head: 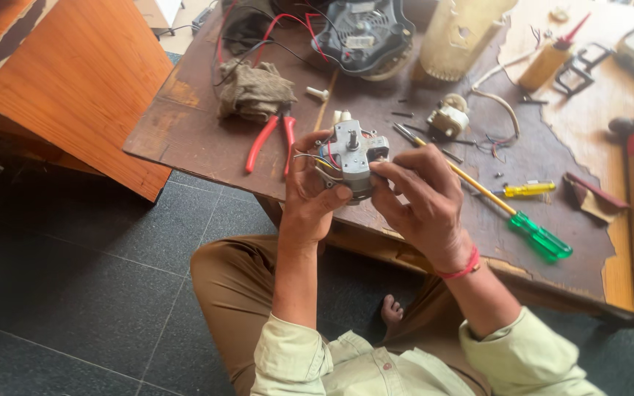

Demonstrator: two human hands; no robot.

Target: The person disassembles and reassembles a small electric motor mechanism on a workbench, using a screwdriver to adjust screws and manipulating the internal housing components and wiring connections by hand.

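Left hand [310, 194] wraps its fingers round the small grey motor [352, 158], held up between both hands over the bench edge. Looks stiff, fairly dense metal, so grip the body, not the thin wires [310, 156] by the left fingertips. Right hand [423, 202] pinches its right side; the underside's hidden.

Grey motor [352, 155], red-handled pliers [271, 139], green-handled screwdriver [541, 236], yellow tester screwdriver [528, 189], red wristband [464, 268].

One head-worn view looks steeply down, close over both hands, lap, floor and the bench [185, 132] ahead.
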